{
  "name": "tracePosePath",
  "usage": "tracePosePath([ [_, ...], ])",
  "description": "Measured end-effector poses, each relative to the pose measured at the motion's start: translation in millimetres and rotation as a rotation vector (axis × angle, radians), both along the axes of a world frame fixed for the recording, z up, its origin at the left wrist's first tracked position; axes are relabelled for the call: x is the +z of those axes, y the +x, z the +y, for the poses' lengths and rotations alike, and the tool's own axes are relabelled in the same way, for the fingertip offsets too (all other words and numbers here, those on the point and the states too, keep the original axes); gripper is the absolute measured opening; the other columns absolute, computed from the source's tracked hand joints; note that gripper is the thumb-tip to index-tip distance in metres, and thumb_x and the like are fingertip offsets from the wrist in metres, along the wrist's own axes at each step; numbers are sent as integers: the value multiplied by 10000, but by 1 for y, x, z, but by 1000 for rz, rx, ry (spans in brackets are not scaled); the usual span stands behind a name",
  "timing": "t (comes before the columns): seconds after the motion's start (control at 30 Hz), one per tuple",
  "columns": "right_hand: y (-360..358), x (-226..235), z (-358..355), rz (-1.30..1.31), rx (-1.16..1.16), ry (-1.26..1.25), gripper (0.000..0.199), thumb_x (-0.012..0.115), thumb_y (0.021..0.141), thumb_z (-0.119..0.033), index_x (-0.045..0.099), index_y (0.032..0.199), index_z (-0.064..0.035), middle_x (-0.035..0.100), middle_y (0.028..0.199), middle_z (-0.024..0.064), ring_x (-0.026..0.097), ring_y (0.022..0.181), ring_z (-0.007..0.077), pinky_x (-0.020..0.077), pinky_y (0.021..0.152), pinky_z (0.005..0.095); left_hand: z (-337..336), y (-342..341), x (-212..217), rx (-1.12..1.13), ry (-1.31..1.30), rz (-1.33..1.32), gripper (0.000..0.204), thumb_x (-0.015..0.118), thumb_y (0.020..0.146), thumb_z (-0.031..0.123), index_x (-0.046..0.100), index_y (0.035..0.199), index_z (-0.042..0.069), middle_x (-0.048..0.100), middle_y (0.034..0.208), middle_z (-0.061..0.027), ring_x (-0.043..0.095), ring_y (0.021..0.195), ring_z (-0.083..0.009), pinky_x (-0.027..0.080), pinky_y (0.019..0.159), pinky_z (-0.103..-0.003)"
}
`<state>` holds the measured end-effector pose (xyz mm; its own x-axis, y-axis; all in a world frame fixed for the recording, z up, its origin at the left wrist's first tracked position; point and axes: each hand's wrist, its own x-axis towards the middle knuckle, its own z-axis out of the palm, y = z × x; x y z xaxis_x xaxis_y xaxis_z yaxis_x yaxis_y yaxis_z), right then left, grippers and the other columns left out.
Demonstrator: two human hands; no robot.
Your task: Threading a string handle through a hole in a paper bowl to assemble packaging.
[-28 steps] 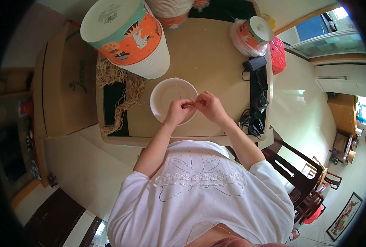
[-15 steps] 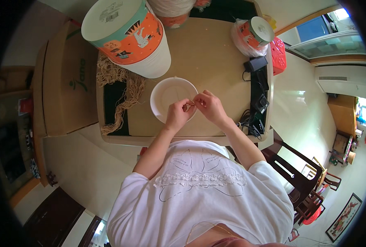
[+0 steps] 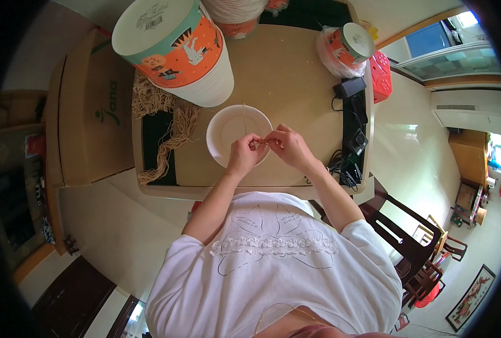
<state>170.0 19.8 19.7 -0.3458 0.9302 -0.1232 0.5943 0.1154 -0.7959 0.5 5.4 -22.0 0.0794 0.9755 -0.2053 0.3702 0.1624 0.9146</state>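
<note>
Head view, catalogue of the moment.

Change: both hands sit slightly nearer the body than a moment ago, now at the 5 o'clock rim of the white bowl [image 3: 239, 135] rather than over its middle; the fingertips remain together. Judged: fine finger work on the strand continues, with no release or set-down.

Left hand [image 3: 244, 155]: grip closed to a pinch on one end of a thin pale strand [image 3: 262, 143], fingers curled.
Right hand [image 3: 287, 147]: grip likewise pinched on the same strand, just beside the left fingertips, nearly touching.
Strand: held between the two hands above the bowl's near rim; too thin to tell its material. A fine pale line also crosses the bowl toward 12 o'clock; whether it is the same piece cannot be told.

Surface [image 3: 295, 79]: tan tabletop with dark edging. At 11 o'clock of the bowl, a large orange-and-teal paper tub [image 3: 171, 48], upside down. At 9 o'clock, a heap of beige cord [image 3: 169, 121] trailing over the edge. At 1 o'clock, a small tub in clear wrapping [image 3: 346, 48]. At 3 o'clock, black adapters and cables [image 3: 354, 129].

Room: cardboard box [image 3: 90, 112] at 9 o'clock of the surface; pale tiled floor; dark wooden chairs [image 3: 411, 248] at 4 o'clock; red crate [image 3: 381, 76] at 2 o'clock.
</note>
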Motion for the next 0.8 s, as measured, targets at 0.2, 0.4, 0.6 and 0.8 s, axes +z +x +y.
tracePosePath([
  [0.2,0,-4,-2,36,-26,-30,92,622,805,-80,642,886,-41,579,831,129,615,741,300,505,661,365,2,-1,-2,-15,-39,10,208,744,757,208,686,819,18,585,566,-52,520,510,-97,416,492,-266],
  [0.4,0,-2,-2,94,-15,18,111,624,822,-42,649,929,-34,583,822,130,599,721,288,494,646,346,0,-2,-10,-20,-37,-44,204,742,771,218,702,830,27,609,587,-61,540,536,-92,424,507,-265],
  [0.6,7,0,4,10,17,21,103,613,838,-115,662,914,-65,615,859,132,621,753,315,505,674,384,2,-2,-7,-41,-63,-84,174,737,792,179,687,834,17,592,603,-14,493,556,-52,405,513,-235],
  [0.8,9,3,16,-130,160,-24,86,618,812,-147,647,868,-89,619,820,94,622,741,303,499,648,391,1,-4,0,-77,9,-51,146,730,778,166,671,809,36,505,553,16,430,527,-44,355,484,-235],
])
